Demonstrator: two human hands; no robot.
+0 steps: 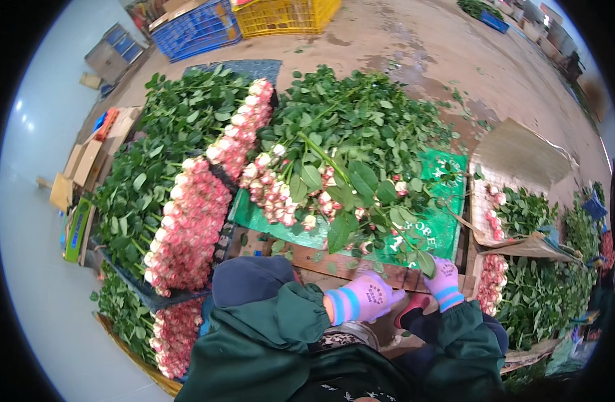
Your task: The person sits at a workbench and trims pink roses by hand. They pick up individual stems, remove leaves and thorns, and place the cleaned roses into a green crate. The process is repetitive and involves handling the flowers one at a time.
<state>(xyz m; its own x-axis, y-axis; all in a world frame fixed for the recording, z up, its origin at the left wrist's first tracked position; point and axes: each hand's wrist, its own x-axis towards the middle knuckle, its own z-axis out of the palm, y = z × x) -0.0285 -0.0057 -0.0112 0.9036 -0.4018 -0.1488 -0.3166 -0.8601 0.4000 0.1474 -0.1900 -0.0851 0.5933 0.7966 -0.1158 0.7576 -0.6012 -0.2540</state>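
My right hand (442, 279), in a pink knit glove with blue cuff stripes, closes at the lower end of a leafy rose stem (332, 163). The stem slants up and away to the left above the pile; its flower head cannot be made out. My left hand (370, 297), gloved alike, hovers before the bench edge with the index finger pointing right and the other fingers curled; its palm is hidden. Loose pink-and-white roses (272, 191) lie beyond, over a green printed plastic sheet (312, 235) on a wooden bench (307, 259).
Stacked rose bundles (191, 226) stand at left, heads toward me. More roses (492, 286) lie at right below a woven mat (523, 156). Blue (196, 32) and yellow (287, 17) plastic crates sit on the wet floor (367, 30) behind. Cardboard pieces (87, 163) rest far left.
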